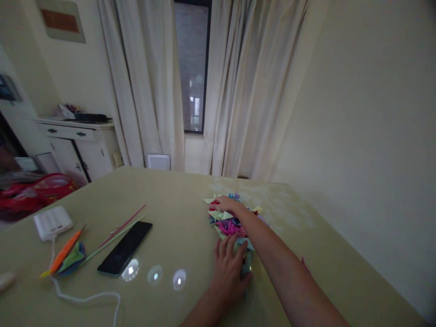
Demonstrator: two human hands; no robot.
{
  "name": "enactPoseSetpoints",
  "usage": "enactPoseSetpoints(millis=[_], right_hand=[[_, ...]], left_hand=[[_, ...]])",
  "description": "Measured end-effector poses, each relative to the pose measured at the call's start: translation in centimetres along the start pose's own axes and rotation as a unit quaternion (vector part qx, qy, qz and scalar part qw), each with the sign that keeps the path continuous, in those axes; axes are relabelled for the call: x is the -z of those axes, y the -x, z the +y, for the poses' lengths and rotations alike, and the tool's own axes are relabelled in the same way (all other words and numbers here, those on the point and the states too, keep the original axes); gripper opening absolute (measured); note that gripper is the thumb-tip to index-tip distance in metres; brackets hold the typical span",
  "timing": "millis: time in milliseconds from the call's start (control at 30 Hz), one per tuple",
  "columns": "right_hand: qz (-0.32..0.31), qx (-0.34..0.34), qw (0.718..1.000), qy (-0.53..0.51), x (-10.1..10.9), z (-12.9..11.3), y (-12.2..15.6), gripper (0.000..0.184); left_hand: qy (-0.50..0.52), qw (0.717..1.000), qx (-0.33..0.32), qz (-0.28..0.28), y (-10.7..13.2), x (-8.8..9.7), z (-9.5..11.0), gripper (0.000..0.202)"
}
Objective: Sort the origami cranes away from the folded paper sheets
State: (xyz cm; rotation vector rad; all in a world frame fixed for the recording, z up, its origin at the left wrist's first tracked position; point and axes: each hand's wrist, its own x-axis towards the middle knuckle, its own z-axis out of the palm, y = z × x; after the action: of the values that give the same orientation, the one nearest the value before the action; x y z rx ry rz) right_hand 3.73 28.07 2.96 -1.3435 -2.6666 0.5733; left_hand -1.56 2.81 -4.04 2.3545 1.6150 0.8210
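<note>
A heap of small folded paper pieces [229,226], pointed like origami cranes, lies on the table in pink, pale green, purple, blue and red. My left hand [230,261] rests on the near end of this heap, its fingers spread over light-blue and green pieces. Reaching across from the right, my right hand [226,204] lies over the far end, by red and pale green pieces, with its fingers stretched to the left. My right forearm covers part of the heap, and my fingers hide what lies directly under them.
On the pale glossy table [177,195] at left are a black phone [126,249], thin pink and green sticks [124,225], an orange pointed tool [68,249], a green-and-blue folded piece [72,260], and a white charger [53,222] with a cable [86,299]. A wall borders the right.
</note>
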Motion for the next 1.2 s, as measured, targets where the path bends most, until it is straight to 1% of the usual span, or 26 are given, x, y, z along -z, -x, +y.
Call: enactPoseSetpoints(millis=[133, 233, 367, 467, 567, 633, 667, 700, 733, 767, 833, 867, 900, 967, 1033, 1100, 1167, 1200], right_hand=[[-0.042, 0.039, 0.998, -0.002, 0.5, -0.9, 1.2, 0.04], [-0.069, 0.075, 0.995, -0.008, 1.2, -1.3, 3.5, 0.036], [-0.081, 0.105, 0.991, -0.019, 1.8, -1.7, 8.4, 0.04], [-0.058, 0.108, 0.992, -0.019, 2.4, -1.9, 12.8, 0.043], [-0.031, 0.144, 0.989, -0.031, 3.3, -1.5, 17.1, 0.039], [0.003, 0.15, 0.988, -0.042, 4.0, -0.5, 19.8, 0.041], [0.027, 0.131, 0.99, -0.041, 4.2, 0.1, 21.2, 0.044], [0.05, 0.096, 0.994, -0.035, 4.4, 1.0, 22.5, 0.049], [0.067, 0.051, 0.996, -0.025, 4.5, 1.9, 23.8, 0.058], [0.075, 0.0, 0.997, -0.011, 4.4, 2.8, 25.1, 0.072], [0.065, -0.095, 0.993, 0.011, 3.6, 4.6, 27.5, 0.102], [0.053, -0.132, 0.99, 0.018, 2.9, 5.3, 28.4, 0.115], [0.043, -0.16, 0.986, 0.017, 2.1, 5.9, 29.1, 0.123], [0.033, -0.187, 0.982, 0.003, 0.3, 6.7, 29.7, 0.128], [0.055, -0.2, 0.978, -0.01, -1.3, 6.8, 29.0, 0.124], [0.104, -0.2, 0.974, -0.022, -2.3, 6.8, 27.3, 0.123], [0.157, -0.188, 0.969, -0.032, -2.5, 7.0, 24.8, 0.126], [0.174, -0.182, 0.967, -0.038, -2.4, 7.2, 23.5, 0.128]], left_hand=[[-0.025, 0.999, 0.034, 0.033, -0.2, -0.3, 0.0, 0.083], [-0.038, 0.995, 0.073, 0.056, -0.6, 0.5, 0.4, 0.082], [-0.067, 0.99, 0.099, 0.071, -1.1, 2.4, 0.3, 0.078], [-0.078, 0.989, 0.098, 0.083, -1.3, 3.5, -0.5, 0.078], [-0.054, 0.992, 0.099, 0.052, -1.4, 4.0, -1.3, 0.073], [-0.039, 0.993, 0.101, 0.041, -1.4, 4.1, -1.6, 0.068], [-0.029, 0.994, 0.101, 0.043, -1.4, 4.3, -1.8, 0.066], [-0.015, 0.993, 0.102, 0.052, -1.5, 4.4, -2.0, 0.064], [0.005, 0.992, 0.105, 0.067, -1.5, 4.6, -2.2, 0.062], [0.028, 0.99, 0.111, 0.086, -1.6, 4.9, -2.5, 0.06], [0.078, 0.981, 0.124, 0.131, -1.8, 5.4, -3.0, 0.057], [0.1, 0.975, 0.128, 0.149, -1.9, 5.6, -3.3, 0.056], [0.117, 0.972, 0.128, 0.16, -2.0, 5.8, -3.6, 0.056], [0.125, 0.97, 0.124, 0.168, -2.2, 6.1, -4.0, 0.057], [0.109, 0.972, 0.124, 0.169, -2.2, 6.0, -4.3, 0.059], [0.087, 0.97, 0.141, 0.178, -2.2, 5.6, -4.5, 0.061], [0.077, 0.963, 0.172, 0.192, -2.3, 5.0, -4.8, 0.062], [0.077, 0.958, 0.189, 0.202, -2.3, 4.7, -5.1, 0.062]])
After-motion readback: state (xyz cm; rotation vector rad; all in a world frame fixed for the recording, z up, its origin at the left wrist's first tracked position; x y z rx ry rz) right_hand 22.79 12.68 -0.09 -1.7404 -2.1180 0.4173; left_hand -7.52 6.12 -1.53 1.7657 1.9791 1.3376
